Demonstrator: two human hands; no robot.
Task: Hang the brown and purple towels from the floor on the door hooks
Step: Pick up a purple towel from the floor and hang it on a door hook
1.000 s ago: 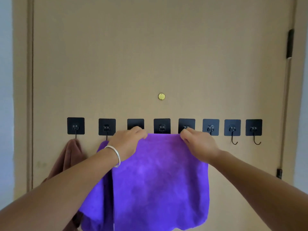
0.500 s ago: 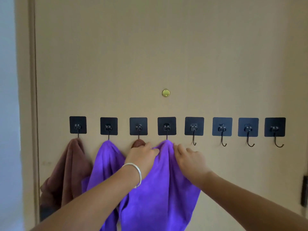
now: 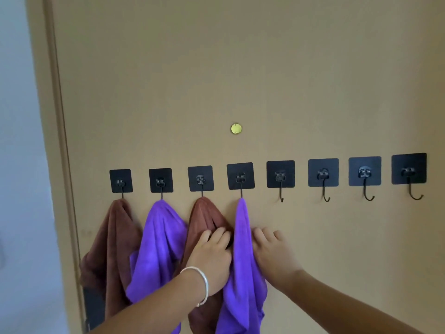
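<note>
Several black square hooks run in a row across the tan door (image 3: 240, 68). A brown towel (image 3: 113, 239) hangs from the first hook (image 3: 121, 181), a purple towel (image 3: 157, 244) from the second, another brown towel (image 3: 203, 218) from the third, and a purple towel (image 3: 243, 266) from the fourth hook (image 3: 240, 176). My left hand (image 3: 213, 256) lies with straight fingers on the left side of that last purple towel, over the brown one. My right hand (image 3: 271, 251) rests flat against its right side and the door.
Bare hooks (image 3: 281, 186) follow to the right of the fourth one. A small brass peephole (image 3: 236, 128) sits above the row. The door frame (image 3: 60, 141) and a pale wall (image 3: 19, 165) are at the left.
The purple towel, held spread by its top edge a second ago, now hangs bunched from the fourth hook. Both hands let go of it and slid down its sides.
</note>
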